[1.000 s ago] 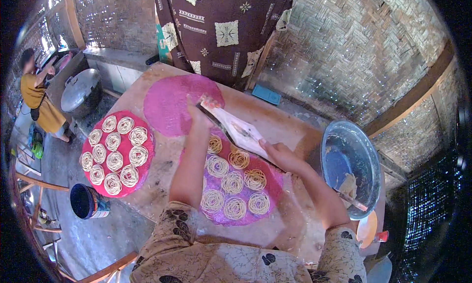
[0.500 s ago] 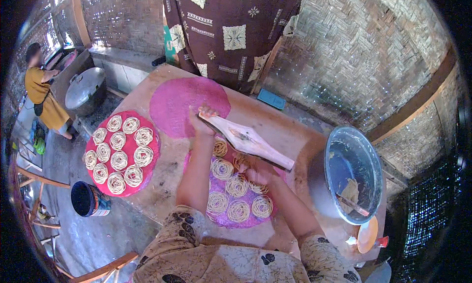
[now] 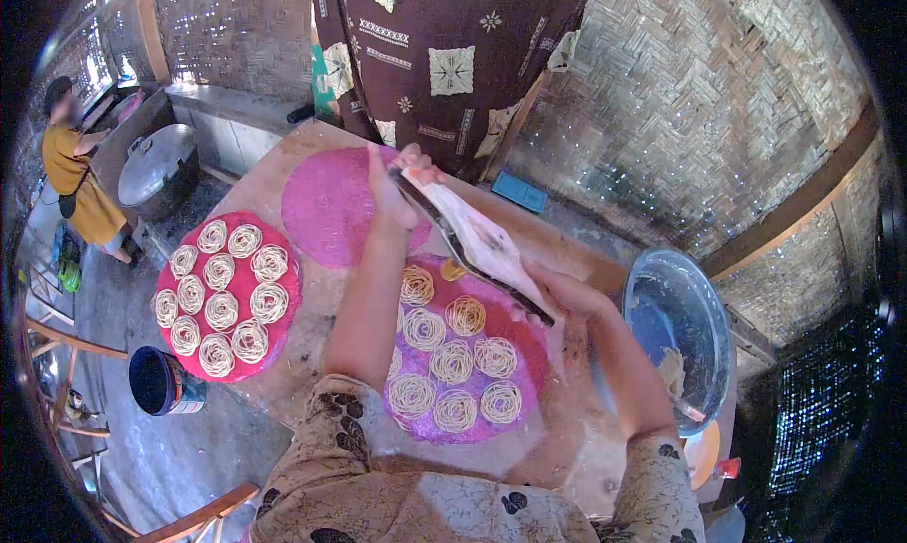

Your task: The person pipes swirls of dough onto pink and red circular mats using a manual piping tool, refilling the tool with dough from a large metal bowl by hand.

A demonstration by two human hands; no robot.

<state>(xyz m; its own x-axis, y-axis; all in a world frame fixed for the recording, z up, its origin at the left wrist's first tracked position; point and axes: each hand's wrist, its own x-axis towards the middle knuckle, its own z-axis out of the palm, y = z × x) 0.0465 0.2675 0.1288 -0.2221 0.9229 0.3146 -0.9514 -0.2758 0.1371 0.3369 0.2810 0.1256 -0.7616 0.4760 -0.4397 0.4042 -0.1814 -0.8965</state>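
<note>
My left hand [image 3: 402, 184] is closed round the far-left end of a two-handled wooden press [image 3: 480, 241], long and pale with a dark lower edge. Closed on its near-right end is my right hand [image 3: 567, 293], fingers partly hidden. The press hangs tilted above a round pink-red mat [image 3: 531, 340]. Several coiled noodle nests [image 3: 452, 362] lie on that mat, mostly cream, a few yellower in shade. A yellowish strand or piece [image 3: 453, 270] shows at the mat's far edge, below the press; I cannot tell whether it touches the press.
Left on the table is another red mat [image 3: 250, 283] of nests; behind it lies a bare pink mat [image 3: 326, 208]. A blue tub [image 3: 631, 288] with dough stands right, near an orange dish [image 3: 702, 453]. A dark bucket [image 3: 165, 382], lidded pot [image 3: 159, 170] and person [image 3: 80, 179] are left.
My right hand has left the nests and taken hold of the press's right end. The press has tipped more steeply, and my left hand has risen slightly.
</note>
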